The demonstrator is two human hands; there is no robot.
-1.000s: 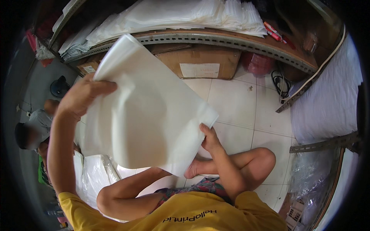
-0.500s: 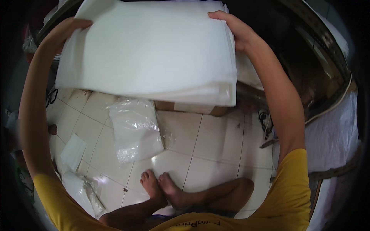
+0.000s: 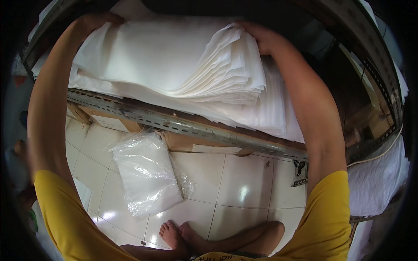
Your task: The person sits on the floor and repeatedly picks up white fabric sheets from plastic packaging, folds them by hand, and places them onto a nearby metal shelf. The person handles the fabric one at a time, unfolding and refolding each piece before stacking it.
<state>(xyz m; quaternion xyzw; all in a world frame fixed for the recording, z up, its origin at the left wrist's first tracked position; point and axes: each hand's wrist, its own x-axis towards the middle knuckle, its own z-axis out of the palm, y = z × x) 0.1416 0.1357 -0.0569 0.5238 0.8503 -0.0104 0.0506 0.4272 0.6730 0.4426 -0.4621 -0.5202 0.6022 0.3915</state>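
Observation:
A thick stack of thin white sheets (image 3: 148, 52) stretches between my two hands; whether it is paper or fabric I cannot tell. My left hand (image 3: 98, 21) grips its far left corner. At the far right corner my right hand (image 3: 260, 37) is closed on it, and the layers fan out and sag below that grip. Fingers of both hands are partly hidden by the sheets and shadow. Under the held stack lies a lower pile of similar white sheets (image 3: 278, 104), resting on a shelf with a perforated metal edge (image 3: 143, 116).
On the tiled floor lies a clear plastic packet with white contents (image 3: 146, 172), near my feet (image 3: 174, 235). Cardboard boxes (image 3: 185, 141) sit beneath the shelf. Slotted metal posts (image 3: 365, 39) rise at the right. White material (image 3: 376, 167) and a pale cable (image 3: 379, 152) are beside them.
The held stack has come down onto the shelf pile, and its right side now bends into fanned layers. My view has shifted, bringing the shelf edge into sight. Both hands keep their grip.

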